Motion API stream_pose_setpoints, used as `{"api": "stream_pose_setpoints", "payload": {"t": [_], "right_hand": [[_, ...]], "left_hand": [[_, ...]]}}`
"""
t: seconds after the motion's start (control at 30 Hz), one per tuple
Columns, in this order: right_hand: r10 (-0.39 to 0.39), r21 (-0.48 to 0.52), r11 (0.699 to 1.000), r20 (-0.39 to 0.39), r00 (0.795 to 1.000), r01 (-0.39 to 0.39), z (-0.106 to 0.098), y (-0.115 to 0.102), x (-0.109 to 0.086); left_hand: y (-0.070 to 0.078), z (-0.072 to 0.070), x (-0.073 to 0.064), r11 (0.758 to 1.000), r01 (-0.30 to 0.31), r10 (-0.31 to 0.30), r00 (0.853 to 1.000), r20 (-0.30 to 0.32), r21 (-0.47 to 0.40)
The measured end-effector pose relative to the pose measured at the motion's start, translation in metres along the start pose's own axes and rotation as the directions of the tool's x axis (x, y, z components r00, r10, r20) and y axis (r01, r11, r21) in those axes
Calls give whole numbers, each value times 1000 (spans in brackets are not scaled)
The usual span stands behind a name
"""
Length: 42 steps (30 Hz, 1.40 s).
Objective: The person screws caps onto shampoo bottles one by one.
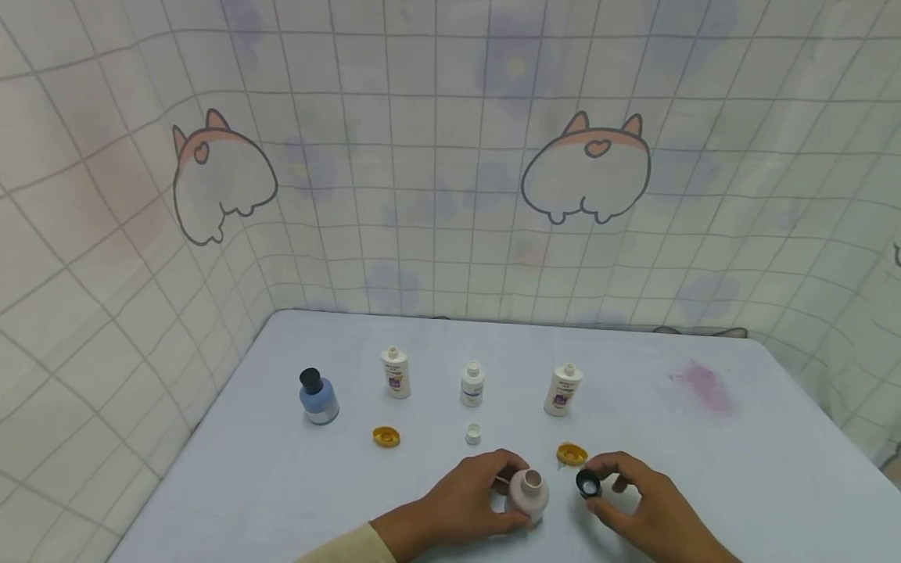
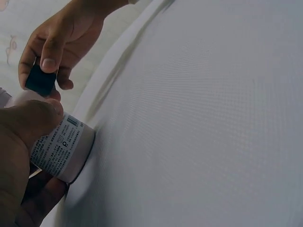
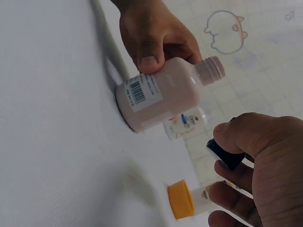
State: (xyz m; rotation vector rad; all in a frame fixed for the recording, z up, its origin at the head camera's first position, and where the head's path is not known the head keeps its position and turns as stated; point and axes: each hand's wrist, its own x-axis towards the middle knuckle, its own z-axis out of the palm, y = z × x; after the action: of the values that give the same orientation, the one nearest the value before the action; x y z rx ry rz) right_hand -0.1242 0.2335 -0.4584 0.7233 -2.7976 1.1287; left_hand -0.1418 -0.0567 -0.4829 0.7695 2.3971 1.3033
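Note:
My left hand [image 1: 470, 498] grips a pale pink bottle [image 1: 529, 496] round its body, upright on the white table. The bottle's threaded neck is bare, and a printed label with a barcode [image 3: 137, 91] shows on its side. Between thumb and fingers my right hand [image 1: 644, 500] pinches a black cap [image 1: 588, 483], its hollow underside showing in the head view. The cap is held just to the right of the bottle, apart from it. Close by, a yellow cap [image 1: 572, 453] lies on the table beyond the right hand's fingers.
Farther back stand a blue bottle with a black cap [image 1: 319, 399], two white bottles [image 1: 396, 373] [image 1: 563, 389] and a small white bottle [image 1: 472, 385], these three without caps. Another yellow cap [image 1: 386, 436] and a small white cap [image 1: 473, 433] lie before them. A patterned curtain [image 1: 436, 172] hangs behind the table.

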Motion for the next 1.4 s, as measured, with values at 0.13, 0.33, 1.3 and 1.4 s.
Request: {"api": "stream_pose_setpoints", "payload": {"t": [0.13, 0.33, 1.3, 1.4], "right_hand": [[62, 6, 998, 22, 998, -62, 1, -5, 3], [136, 12, 991, 18, 990, -137, 1, -9, 6], [-11, 40, 999, 11, 1000, 10, 6, -19, 9], [0, 44, 999, 19, 1000, -1, 5, -22, 9]], "left_hand": [[-1, -1, 1, 1000, 1, -1, 1000, 15, 14], [-1, -3, 3, 999, -5, 4, 1000, 19, 40], [-1, -2, 3, 999, 10, -10, 1000, 5, -42], [-1, -2, 4, 999, -6, 6, 1000, 9, -44]]}}
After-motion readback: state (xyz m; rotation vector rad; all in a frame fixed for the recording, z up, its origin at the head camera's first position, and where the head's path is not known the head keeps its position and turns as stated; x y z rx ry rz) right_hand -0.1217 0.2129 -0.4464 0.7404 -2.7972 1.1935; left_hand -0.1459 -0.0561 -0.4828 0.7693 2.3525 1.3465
